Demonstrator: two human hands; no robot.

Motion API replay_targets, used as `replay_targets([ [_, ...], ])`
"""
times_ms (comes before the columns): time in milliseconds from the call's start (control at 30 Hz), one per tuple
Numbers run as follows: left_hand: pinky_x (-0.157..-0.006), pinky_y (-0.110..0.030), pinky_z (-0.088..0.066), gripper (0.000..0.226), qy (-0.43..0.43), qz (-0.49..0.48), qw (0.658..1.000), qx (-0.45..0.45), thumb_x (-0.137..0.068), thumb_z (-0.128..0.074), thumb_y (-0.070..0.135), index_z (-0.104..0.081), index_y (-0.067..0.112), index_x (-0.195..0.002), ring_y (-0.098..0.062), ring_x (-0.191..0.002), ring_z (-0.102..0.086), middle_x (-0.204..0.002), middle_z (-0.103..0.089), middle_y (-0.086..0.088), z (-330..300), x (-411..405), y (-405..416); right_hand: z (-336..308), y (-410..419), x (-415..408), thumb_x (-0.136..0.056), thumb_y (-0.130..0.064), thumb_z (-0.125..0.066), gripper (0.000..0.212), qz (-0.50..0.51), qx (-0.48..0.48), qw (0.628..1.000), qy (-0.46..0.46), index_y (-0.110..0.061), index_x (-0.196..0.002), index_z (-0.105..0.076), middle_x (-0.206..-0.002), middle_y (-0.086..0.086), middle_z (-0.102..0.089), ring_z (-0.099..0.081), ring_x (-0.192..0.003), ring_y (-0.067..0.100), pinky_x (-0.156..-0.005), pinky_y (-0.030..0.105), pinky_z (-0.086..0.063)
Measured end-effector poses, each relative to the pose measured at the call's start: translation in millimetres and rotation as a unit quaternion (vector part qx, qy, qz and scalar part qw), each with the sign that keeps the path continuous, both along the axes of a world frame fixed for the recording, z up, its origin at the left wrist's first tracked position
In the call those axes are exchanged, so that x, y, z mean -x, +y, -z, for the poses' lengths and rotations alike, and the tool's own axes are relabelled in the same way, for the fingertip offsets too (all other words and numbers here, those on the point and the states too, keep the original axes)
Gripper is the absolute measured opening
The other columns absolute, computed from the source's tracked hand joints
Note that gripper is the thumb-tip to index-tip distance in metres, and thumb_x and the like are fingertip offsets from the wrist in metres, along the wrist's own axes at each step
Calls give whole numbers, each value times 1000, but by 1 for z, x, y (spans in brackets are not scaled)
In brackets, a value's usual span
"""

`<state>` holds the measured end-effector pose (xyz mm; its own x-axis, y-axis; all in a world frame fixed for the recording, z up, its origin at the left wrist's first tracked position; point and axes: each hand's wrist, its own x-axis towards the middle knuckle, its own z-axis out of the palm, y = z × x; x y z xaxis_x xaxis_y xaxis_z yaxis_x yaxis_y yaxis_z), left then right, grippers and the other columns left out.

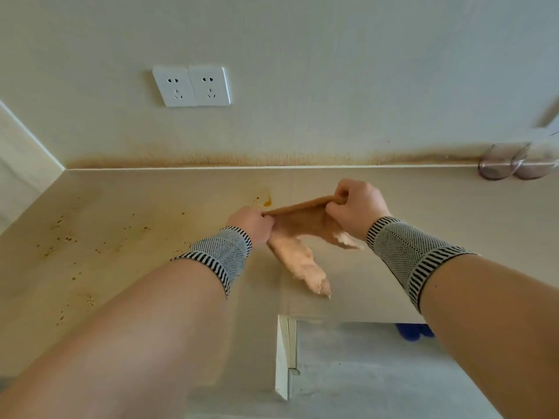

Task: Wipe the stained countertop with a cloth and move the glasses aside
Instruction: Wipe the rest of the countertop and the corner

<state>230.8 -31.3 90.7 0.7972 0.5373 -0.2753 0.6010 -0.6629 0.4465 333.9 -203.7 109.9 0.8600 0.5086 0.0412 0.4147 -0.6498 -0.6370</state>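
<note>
Beige laminate covers the table [127,207], and brown-orange spots lie on it, most of them on the left part and one bigger stain [266,202] just behind the cloth. The cloth [298,234] is orange-tan and fluffy; it is held above the table between both hands, with its lower end hanging down toward the front edge. The left hand [252,226] pinches one corner of the cloth with curled fingers, and the right hand [355,207] grips the other upper corner in the same way, so the top edge is stretched between them. Both wrists wear knitted bands [405,249] in grey with black stripes.

Two clear glasses [511,166] stand at the far right of the table, touching each other and close to the wall, well apart from the hands. Nothing stands between the cloth and the stained area. A brown dirty line [242,160] runs along the bottom of the wall. Two white sockets [192,86] sit side by side on the wall above; no writing can be read on them. Below the table edge, grey floor [363,373] and something blue [414,331] are visible.
</note>
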Motion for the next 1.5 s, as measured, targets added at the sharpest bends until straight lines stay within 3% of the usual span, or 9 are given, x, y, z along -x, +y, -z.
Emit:
replay_targets([
  [167, -101, -34, -44, 38, -122, -104, 983, 92, -104, -38, 17, -54, 9, -137, -30, -119, -56, -132, -59, -12, -22, -5, 6, 0, 4, 18, -92, -48, -61, 36, -123, 88, 927, 343, -14, -83, -72, -63, 1, -63, -65, -70, 17, -82, 35, -56],
  [333, -103, -46, -47, 35, -203, -169, 907, 329, -100, -39, 9, -71, 22, -97, -31, -108, -61, -112, -68, -13, -31, 9, 11, 12, 19, 12, -99, -20, -49, 34, -24, 61, 995, 74, -18, -131, -60, -117, 4, -66, -62, -99, 20, -84, 28, -50],
  [467, -100, -47, -49, 37, -186, -149, 891, 387, -96, -36, -2, -71, 7, -103, -33, -106, -60, -113, -67, -23, -39, 15, 10, 2, 29, 18, -87, -16, -62, 74, -104, 43, 993, 33, -28, -153, -29, -158, -1, -26, -29, -140, 26, -111, 39, -33],
  [667, -74, -36, -52, 44, -172, -121, 882, 421, -99, -32, -4, -72, 14, -96, -22, -75, -60, -90, -69, -13, -34, 20, 3, 4, 15, 12, -89, -26, -63, 16, -97, 90, 977, 169, -15, -78, -59, -79, 3, -60, -55, -70, 16, -67, 29, -51],
  [967, -65, -28, -60, 49, -118, -105, 831, 534, -94, -30, -14, -71, 11, -106, -14, -73, -69, -89, -71, -7, -31, 13, -13, -10, -10, -17, -84, -19, -65, 16, -2, 44, 949, 313, -5, -92, -65, -83, 12, -66, -62, -72, 29, -69, 38, -53],
  [1100, -79, -32, -57, 48, -45, -104, 946, 302, -96, -42, -7, -57, 16, -135, -16, -98, -62, -131, -59, -9, 2, 15, -10, 16, 3, -12, -86, -22, -69, 59, -18, 160, 980, 122, -17, -140, -47, -121, 6, -52, -63, -93, 22, -70, 31, -57],
  [1167, -87, -33, -55, 53, 76, 2, 991, 112, -97, -41, -2, -46, 17, -146, -20, -110, -60, -144, -49, -9, 28, 24, -5, 52, 5, 2, -90, -32, -63, 64, -40, 212, 974, 76, -27, -149, -38, -152, 4, -35, -47, -128, 25, -99, 42, -50],
  [1300, -107, -40, -42, 47, 220, 82, 970, -61, -97, -47, 11, -44, 7, -144, -28, -129, -48, -147, -43, -11, 69, 53, -3, 116, 10, 45, -101, -46, -39, 55, -93, 238, 964, 71, -38, -153, -23, -165, 0, 1, 6, -152, 29, -121, 57, -9],
  [1500, -122, -47, -11, 78, 306, 141, 938, -77, -94, -56, 28, -11, 10, -157, -26, -150, -10, -165, 0, -3, 103, 76, -2, 153, 42, 106, -104, -50, -17, 52, -213, 281, 933, 73, -43, -155, -8, -165, -8, 9, 15, -150, 29, -119, 59, 6],
])
